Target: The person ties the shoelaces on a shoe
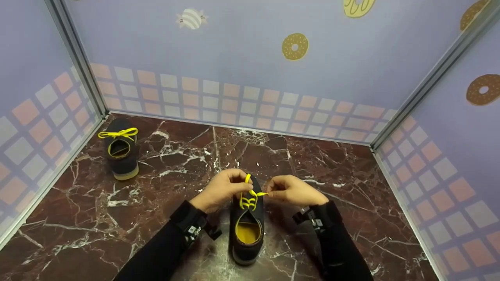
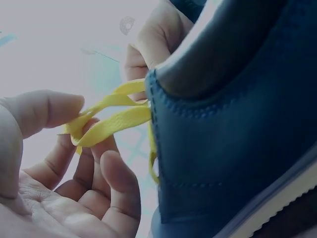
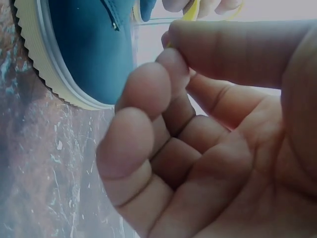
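A dark shoe [image 1: 248, 249] with a yellow inside stands on the floor between both hands, its toe pointing away. Its yellow shoelace [image 1: 247, 203] is threaded through the eyelets and rises in loops at the top. My left hand [image 1: 224, 189] pinches part of the lace between thumb and fingers; in the left wrist view a looped stretch of lace [image 2: 104, 129] runs from those fingertips to the shoe's edge. On the other side my right hand [image 1: 295, 191] pinches the lace's other part between thumb and index finger, as the right wrist view shows with mostly hidden lace.
At the far left, by the wall, stands a matching shoe [image 1: 125, 166] with its yellow lace tied in a bow [image 1: 118, 134]. Patterned panels [image 1: 250, 58] close off the back and both sides. The floor [image 1: 179, 156] is dark red marble with white veins.
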